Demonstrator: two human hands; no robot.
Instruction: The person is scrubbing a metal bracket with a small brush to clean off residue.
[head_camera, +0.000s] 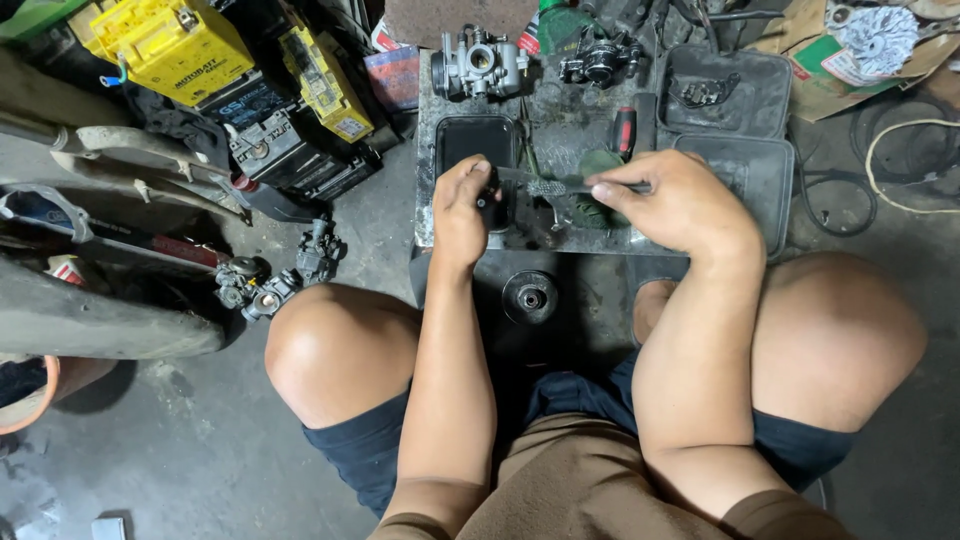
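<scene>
1. Closest to us are our own bare knees and dark shorts; we sit low over a small grimy metal work stand on the concrete floor, with a round black part just under its front edge.
2. Our left hand is closed around a small dark part, pinched between thumb and fingers above a shallow black tray. The part is mostly hidden, so we cannot tell what it is.
3. Our right hand is clamped on the handle of a small wire brush, whose bristled tip reaches across to touch the part in the left hand.
4. To do this well, we judge it best to hold the part firmly over the tray so loosened grit falls in, use short strokes, and turn the part to reach every face.
5. Just beyond the hands lie a red-and-black screwdriver and two more black trays to the right.
6. At the far edge stand a silver carburetor and a darker one.
7. Far left, yellow and black batteries are stacked.
</scene>
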